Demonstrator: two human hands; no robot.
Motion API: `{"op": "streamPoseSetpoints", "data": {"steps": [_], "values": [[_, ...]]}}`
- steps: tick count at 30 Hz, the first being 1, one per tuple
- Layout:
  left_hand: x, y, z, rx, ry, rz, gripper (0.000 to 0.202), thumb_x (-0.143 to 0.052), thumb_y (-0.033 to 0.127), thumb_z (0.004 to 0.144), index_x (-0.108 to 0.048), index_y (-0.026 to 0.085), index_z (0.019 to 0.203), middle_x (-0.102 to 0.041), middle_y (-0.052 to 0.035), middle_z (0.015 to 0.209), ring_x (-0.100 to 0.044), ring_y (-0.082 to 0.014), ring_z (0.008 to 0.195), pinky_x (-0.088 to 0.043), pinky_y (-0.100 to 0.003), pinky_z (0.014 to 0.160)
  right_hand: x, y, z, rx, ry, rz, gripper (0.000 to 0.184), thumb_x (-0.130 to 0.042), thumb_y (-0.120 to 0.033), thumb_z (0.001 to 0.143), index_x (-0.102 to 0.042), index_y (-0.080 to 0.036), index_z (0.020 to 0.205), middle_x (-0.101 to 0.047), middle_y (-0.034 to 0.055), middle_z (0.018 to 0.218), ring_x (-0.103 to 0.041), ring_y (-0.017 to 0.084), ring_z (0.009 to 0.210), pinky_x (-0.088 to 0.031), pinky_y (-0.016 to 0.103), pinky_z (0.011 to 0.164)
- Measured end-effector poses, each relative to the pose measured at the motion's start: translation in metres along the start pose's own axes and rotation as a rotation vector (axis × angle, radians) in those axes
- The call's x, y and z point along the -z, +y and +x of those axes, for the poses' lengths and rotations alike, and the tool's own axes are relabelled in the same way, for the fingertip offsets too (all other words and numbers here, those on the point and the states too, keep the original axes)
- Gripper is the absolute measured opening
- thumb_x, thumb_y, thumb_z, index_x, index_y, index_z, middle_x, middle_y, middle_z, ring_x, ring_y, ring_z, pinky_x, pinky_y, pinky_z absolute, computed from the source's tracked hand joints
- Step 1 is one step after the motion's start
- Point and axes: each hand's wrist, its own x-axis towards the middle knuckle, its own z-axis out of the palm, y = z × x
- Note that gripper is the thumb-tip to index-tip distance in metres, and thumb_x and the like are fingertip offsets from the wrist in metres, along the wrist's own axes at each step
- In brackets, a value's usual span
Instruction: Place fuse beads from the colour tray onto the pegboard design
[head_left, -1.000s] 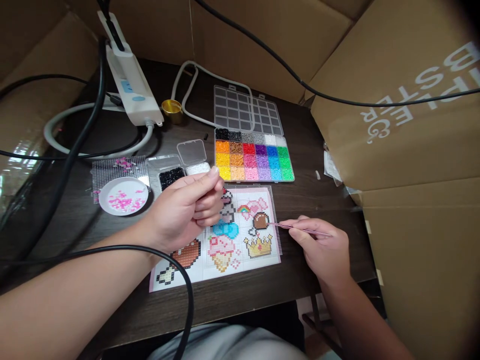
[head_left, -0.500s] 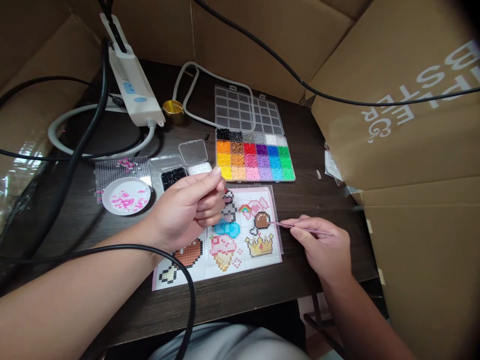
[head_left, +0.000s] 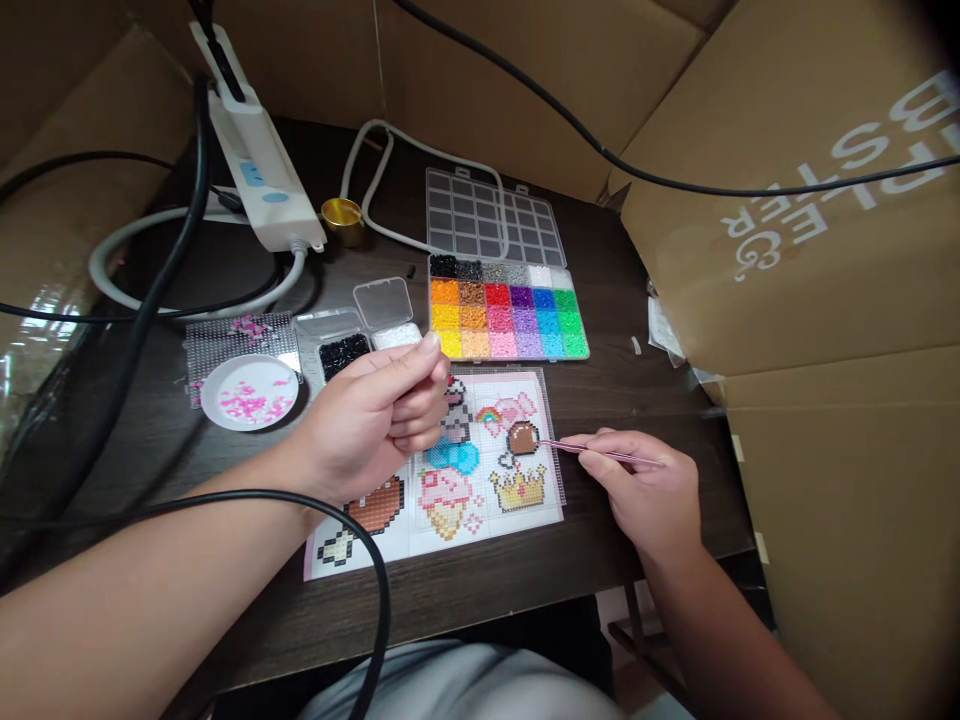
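Pinched between the fingers of my right hand (head_left: 645, 490) are pink tweezers (head_left: 607, 455), their tips at the right edge of a brown, dark-outlined bead figure (head_left: 523, 438). That figure lies on a clear pegboard over a printed pattern sheet (head_left: 442, 525) with an ice cream, a crown and other pictures. My left hand (head_left: 382, 410) is closed, thumb over curled fingers, raised above the sheet's upper left part and hiding some of it. Whether anything sits inside those fingers cannot be seen. Behind it stands an open sorting box (head_left: 510, 310) of coloured beads.
Small open boxes of black beads (head_left: 343, 352) and white beads (head_left: 397, 336) stand behind my left hand. A white dish (head_left: 251, 393) of pink beads overlaps another pegboard (head_left: 281, 335). Farther back are a power strip (head_left: 262, 180) and gold cup (head_left: 343, 220). A black cable (head_left: 379, 580) crosses my left forearm.
The view has shifted very slightly. Both hands keep nearly the same pose, and the tweezer tips stay beside the brown bead figure.
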Motion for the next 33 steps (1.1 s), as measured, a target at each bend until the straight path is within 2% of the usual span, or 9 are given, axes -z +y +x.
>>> {"op": "streamPoseSetpoints", "data": {"steps": [8, 10, 14, 18, 20, 22, 25, 29, 33], "values": [[0.003, -0.002, 0.001, -0.003, -0.034, 0.000, 0.029, -0.056, 0.033, 0.094, -0.058, 0.017, 0.070, -0.023, 0.0082, 0.049, -0.019, -0.0047, 0.039, -0.021, -0.017, 0.039, 0.001, 0.008, 0.000, -0.025, 0.035, 0.031, 0.005, -0.076, -0.021, 0.078, -0.077, -0.025, 0.079, -0.081, 0.0028, 0.085, -0.075, 0.021, 0.080, -0.059, 0.040, 0.088], [0.004, -0.002, 0.001, -0.001, -0.032, -0.012, 0.029, -0.057, 0.033, 0.093, -0.057, 0.017, 0.070, -0.022, 0.0085, 0.049, -0.019, -0.0046, 0.040, -0.022, -0.016, 0.040, 0.001, 0.012, 0.000, -0.035, 0.058, 0.099, 0.002, -0.076, -0.022, 0.077, -0.076, -0.024, 0.078, -0.080, 0.0044, 0.084, -0.076, 0.022, 0.079, -0.060, 0.040, 0.082], [0.007, -0.002, -0.001, -0.003, -0.029, -0.047, 0.028, -0.062, 0.034, 0.091, -0.055, 0.017, 0.070, -0.023, 0.0089, 0.050, -0.019, -0.0048, 0.042, -0.023, -0.016, 0.040, 0.002, 0.012, 0.007, -0.064, 0.072, 0.243, 0.006, -0.076, -0.026, 0.077, -0.074, -0.020, 0.078, -0.080, 0.0092, 0.084, -0.074, 0.022, 0.068, -0.059, 0.035, 0.058], [0.011, -0.001, -0.003, -0.011, -0.071, -0.095, 0.034, -0.058, 0.036, 0.093, -0.049, 0.017, 0.066, -0.022, 0.0093, 0.050, -0.016, -0.0051, 0.043, -0.020, -0.017, 0.040, -0.001, -0.012, 0.036, -0.029, 0.098, 0.375, 0.006, -0.077, -0.024, 0.077, -0.074, -0.020, 0.081, -0.080, 0.0095, 0.090, -0.067, 0.016, 0.056, -0.054, 0.029, 0.050], [0.012, -0.001, -0.004, -0.030, -0.087, -0.120, 0.035, -0.058, 0.037, 0.092, -0.046, 0.018, 0.065, -0.021, 0.0091, 0.051, -0.015, -0.0054, 0.043, -0.019, -0.017, 0.040, -0.010, -0.032, 0.060, 0.035, 0.098, 0.377, 0.006, -0.078, -0.024, 0.078, -0.075, -0.021, 0.081, -0.080, 0.0081, 0.091, -0.067, 0.015, 0.058, -0.055, 0.029, 0.052], [0.013, 0.000, -0.006, -0.042, -0.097, -0.139, 0.035, -0.060, 0.038, 0.091, -0.046, 0.018, 0.066, -0.020, 0.0093, 0.051, -0.013, -0.0055, 0.044, -0.017, -0.017, 0.040, -0.026, -0.051, 0.083, 0.097, 0.070, 0.273, 0.007, -0.076, -0.026, 0.079, -0.077, -0.022, 0.084, -0.080, 0.0066, 0.089, -0.068, 0.016, 0.062, -0.056, 0.029, 0.055], [0.013, 0.002, -0.008, -0.056, -0.131, -0.139, 0.036, -0.065, 0.037, 0.088, -0.045, 0.018, 0.065, -0.021, 0.0091, 0.051, -0.013, -0.0052, 0.044, -0.015, -0.017, 0.041, -0.059, -0.066, 0.109, 0.196, 0.054, 0.160, 0.009, -0.074, -0.027, 0.078, -0.078, -0.021, 0.085, -0.079, 0.0056, 0.088, -0.074, 0.021, 0.081, -0.061, 0.036, 0.075], [0.014, 0.004, -0.009, -0.056, -0.160, -0.128, 0.039, -0.067, 0.035, 0.085, -0.043, 0.017, 0.061, -0.019, 0.0096, 0.049, -0.013, -0.0047, 0.043, -0.015, -0.017, 0.041, -0.094, -0.050, 0.118, 0.291, 0.124, 0.090, 0.010, -0.070, -0.026, 0.082, -0.077, -0.021, 0.088, -0.078, 0.0054, 0.089, -0.074, 0.021, 0.083, -0.060, 0.036, 0.079], [0.015, 0.005, -0.008, -0.063, -0.137, -0.133, 0.035, -0.070, 0.035, 0.083, -0.049, 0.016, 0.063, -0.018, 0.0102, 0.049, -0.012, -0.0043, 0.043, -0.014, -0.017, 0.041, -0.098, -0.033, 0.117, 0.429, 0.199, -0.080, 0.009, -0.068, -0.025, 0.085, -0.076, -0.024, 0.089, -0.077, 0.0046, 0.091, -0.071, 0.021, 0.085, -0.055, 0.040, 0.084]]}}
